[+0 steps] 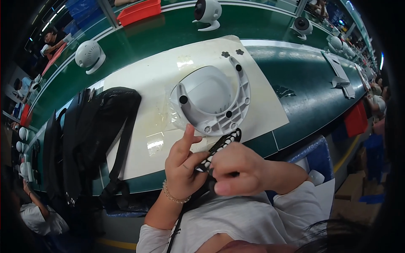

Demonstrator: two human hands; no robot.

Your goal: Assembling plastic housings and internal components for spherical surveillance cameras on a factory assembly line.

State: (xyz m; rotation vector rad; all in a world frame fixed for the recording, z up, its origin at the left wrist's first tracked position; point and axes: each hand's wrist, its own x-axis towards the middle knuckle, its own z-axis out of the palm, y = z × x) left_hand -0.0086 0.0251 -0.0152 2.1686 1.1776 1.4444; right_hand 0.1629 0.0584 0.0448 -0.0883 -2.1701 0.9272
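Observation:
In front of me a white rounded device [206, 90] lies on the pale mat, partly over clear plastic wrap [174, 114]. Its U-shaped ribbed stand [242, 95] faces up and carries several round black pads. My left hand [183, 166], index finger stretched out, grips a black strip with white oval spots [217, 151] just below the stand. Close beside it, my right hand [238, 168] is closed with the fingers curled in. Whatever its fingertips may pinch is hidden. Two small black flower-shaped pieces [233, 53] lie beyond the stand.
A black bag with straps [97, 122] covers the mat's left side. Beyond the pale mat [143, 76], similar white devices [89, 55] stand along the green line, near a red tray [139, 12]. Folded white card [337, 71] lies on the right. Other people sit at both sides.

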